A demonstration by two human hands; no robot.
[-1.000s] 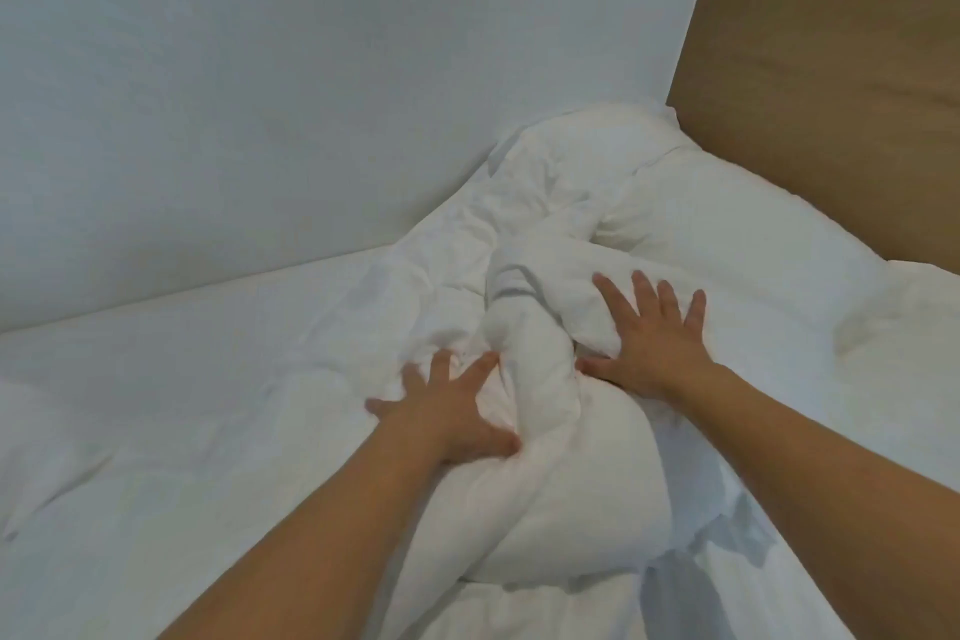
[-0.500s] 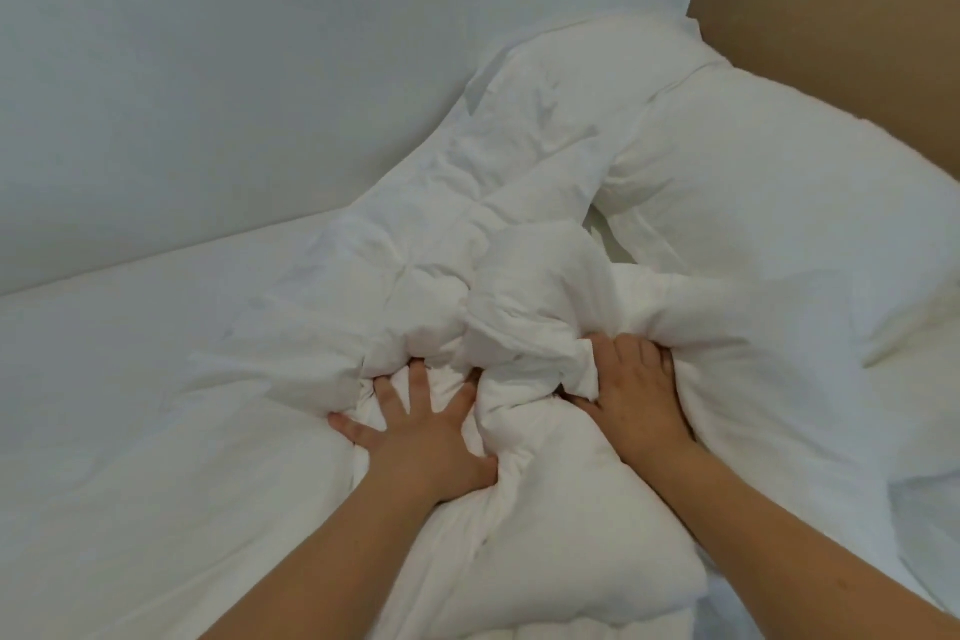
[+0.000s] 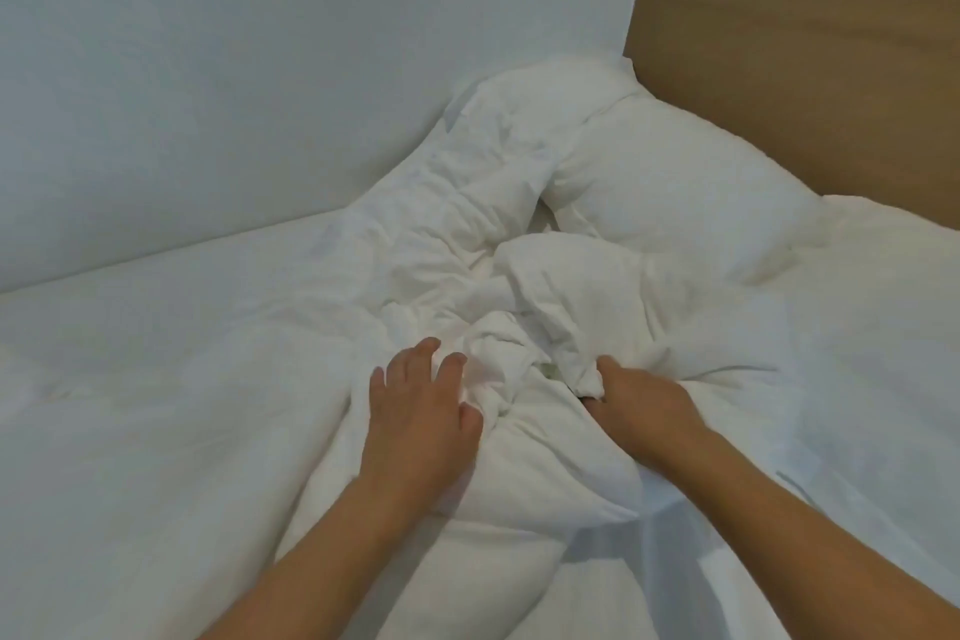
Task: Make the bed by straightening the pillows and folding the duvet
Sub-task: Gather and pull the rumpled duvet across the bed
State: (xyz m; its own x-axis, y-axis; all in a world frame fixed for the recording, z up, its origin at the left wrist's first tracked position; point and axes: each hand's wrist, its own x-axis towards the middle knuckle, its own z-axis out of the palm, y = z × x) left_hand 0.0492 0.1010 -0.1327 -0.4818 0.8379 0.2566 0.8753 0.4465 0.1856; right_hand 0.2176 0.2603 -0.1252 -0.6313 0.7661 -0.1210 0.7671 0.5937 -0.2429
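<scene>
The white duvet [image 3: 415, 276] lies bunched in a long crumpled ridge down the middle of the bed [image 3: 130, 379], running from the corner by the wall toward the camera. Its thickest knot of folds sits in the centre of the view, between the two hands.

The left hand [image 3: 415, 416] rests palm down on the left flank of that knot. Its fingers [image 3: 447, 369] are spread and only lightly bent, the tips pressing into the cloth, and they do not close round any of it. The right hand [image 3: 644, 405] is on the right side of the knot, just beside a rolled fold of duvet. Its fingers are tucked down into the fabric and mostly hidden, curled about that fold, so it grips the duvet there. Both forearms reach in from the lower edge of the view, bare.

Beyond the hands, a white pillow [image 3: 675, 182] lies at the head of the bed, plump and tilted, its near edge touching the heaped duvet. Part of the duvet climbs up beside the pillow's left end into the corner. Behind the pillow stands a wooden headboard [image 3: 805, 42], plain brown. A pale wall [image 3: 260, 68] runs along the left side of the bed and meets the headboard in the corner. At the right, more white bedding [image 3: 883, 327] lies flatter.
</scene>
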